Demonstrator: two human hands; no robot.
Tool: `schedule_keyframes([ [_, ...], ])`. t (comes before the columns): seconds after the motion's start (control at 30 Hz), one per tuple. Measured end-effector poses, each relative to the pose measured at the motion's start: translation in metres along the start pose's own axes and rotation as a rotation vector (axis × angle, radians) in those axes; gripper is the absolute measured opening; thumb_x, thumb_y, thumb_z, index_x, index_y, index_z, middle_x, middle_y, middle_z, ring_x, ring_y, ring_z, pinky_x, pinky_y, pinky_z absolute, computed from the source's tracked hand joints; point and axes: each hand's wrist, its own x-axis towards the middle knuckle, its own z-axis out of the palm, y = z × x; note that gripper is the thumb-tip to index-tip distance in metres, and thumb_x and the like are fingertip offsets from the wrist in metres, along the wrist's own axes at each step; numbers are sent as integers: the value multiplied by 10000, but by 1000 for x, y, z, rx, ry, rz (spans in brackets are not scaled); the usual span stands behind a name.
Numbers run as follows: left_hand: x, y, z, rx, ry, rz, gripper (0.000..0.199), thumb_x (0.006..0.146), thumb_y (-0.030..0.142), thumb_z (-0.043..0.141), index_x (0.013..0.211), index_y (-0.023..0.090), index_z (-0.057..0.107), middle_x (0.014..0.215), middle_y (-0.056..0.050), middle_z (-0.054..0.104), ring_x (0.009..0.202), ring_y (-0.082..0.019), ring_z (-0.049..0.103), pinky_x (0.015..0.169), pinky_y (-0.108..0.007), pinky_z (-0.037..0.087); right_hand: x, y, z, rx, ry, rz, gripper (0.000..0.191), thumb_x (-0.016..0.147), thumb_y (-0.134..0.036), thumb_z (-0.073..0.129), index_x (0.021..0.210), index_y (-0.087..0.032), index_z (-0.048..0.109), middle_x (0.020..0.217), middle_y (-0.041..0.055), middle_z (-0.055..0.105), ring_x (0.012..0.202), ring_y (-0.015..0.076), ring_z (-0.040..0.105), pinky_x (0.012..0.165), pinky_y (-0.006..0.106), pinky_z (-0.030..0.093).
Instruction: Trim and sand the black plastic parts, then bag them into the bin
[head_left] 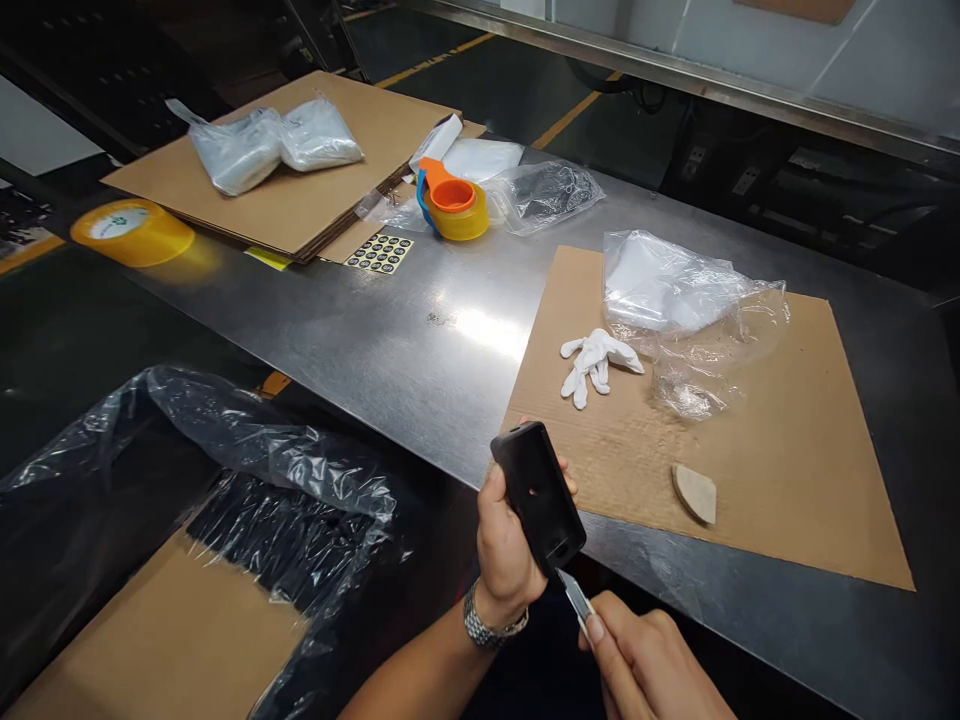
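A black plastic casing [536, 490], hollow and rectangular with a small hole near its middle, is gripped in my left hand [506, 550], tilted in front of the table's edge. My right hand [637, 650] is closed around a utility knife [576, 598]. The blade's tip meets or nearly meets the lower end of the casing; whether it touches I cannot tell. Beyond my hands, a white glove [598, 362] lies on a flat cardboard sheet [810, 480]. Nearer the sheet's front edge is a tan wedge-shaped piece [695, 493].
The metal table [360, 350] carries clear plastic bags [682, 290], a tape dispenser [454, 200], a sticker sheet [380, 254] and stacked cardboard [292, 200] with wrapped packs [277, 140]. A yellow tape roll [131, 232] is at the left edge. Below stands a container lined with black plastic [225, 420].
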Motion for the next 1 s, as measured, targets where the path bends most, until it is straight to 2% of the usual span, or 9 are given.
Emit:
schedule_keyframes([
  [0.1, 0, -1, -1, 1, -1, 24, 408, 835, 431, 374, 1171, 234, 498, 736, -21, 625, 601, -140, 560, 564, -241, 439, 2, -1, -3, 45, -50, 35, 416, 950, -396, 227, 685, -231, 502, 472, -41, 541, 453, 120, 528, 455, 211, 367],
  [0.27, -1, -3, -4, -12, 2, 38, 434, 835, 440, 373, 1188, 223, 502, 748, -29, 635, 612, -147, 573, 577, -250, 457, 6, -4, -13, 131, -225, 39, 379, 947, -370, 249, 740, -231, 535, 445, -51, 520, 493, 120, 548, 499, 199, 400],
  [0.43, -2, -3, -5, -28, 26, 48, 461, 833, 439, 385, 1218, 211, 492, 757, -39, 645, 603, -149, 584, 564, -250, 463, 7, -8, -12, 151, -161, 26, 416, 949, -398, 230, 738, -240, 551, 472, -51, 553, 522, 119, 565, 522, 192, 417],
  [0.57, -2, -4, -6, -41, 41, 73, 446, 839, 437, 365, 1219, 241, 492, 744, -28, 642, 596, -150, 583, 580, -259, 469, 5, -8, -6, 234, -148, 43, 423, 951, -408, 223, 724, -232, 533, 391, -73, 475, 384, 93, 485, 461, 175, 394],
  [0.67, -2, -4, -7, -80, 31, 88, 435, 829, 449, 368, 1203, 274, 506, 744, -19, 634, 603, -151, 578, 571, -259, 466, 2, -5, 0, 142, 5, -4, 358, 948, -376, 256, 809, -221, 547, 436, -57, 504, 375, 98, 485, 421, 190, 377],
  [0.77, -2, -3, -7, -135, 44, 114, 435, 808, 461, 393, 1183, 283, 524, 748, -17, 617, 611, -151, 571, 571, -259, 465, -1, -2, 5, -83, 228, -155, 307, 942, -278, 275, 1009, -172, 555, 543, -9, 579, 425, 116, 536, 396, 213, 362],
  [0.83, -2, -4, -6, -159, 59, 141, 429, 799, 464, 404, 1168, 290, 534, 746, -16, 607, 613, -149, 562, 582, -264, 467, -2, -2, 6, -261, 335, -269, 303, 927, -183, 297, 1080, -119, 549, 540, -7, 572, 415, 110, 537, 369, 224, 334],
  [0.9, -2, -4, -7, -167, 60, 170, 438, 788, 469, 407, 1172, 296, 531, 741, -19, 603, 610, -152, 553, 583, -273, 468, -1, -5, 5, -434, 418, -352, 291, 896, -110, 339, 1066, -84, 574, 491, -28, 525, 382, 94, 509, 341, 233, 292],
  [1.0, -2, -4, -7, -170, 60, 201, 467, 765, 480, 415, 1180, 295, 526, 730, -27, 606, 602, -159, 550, 578, -286, 469, 0, -10, 2, -594, 497, -392, 275, 868, -60, 379, 1007, -63, 616, 439, -55, 456, 347, 72, 464, 329, 230, 258],
])
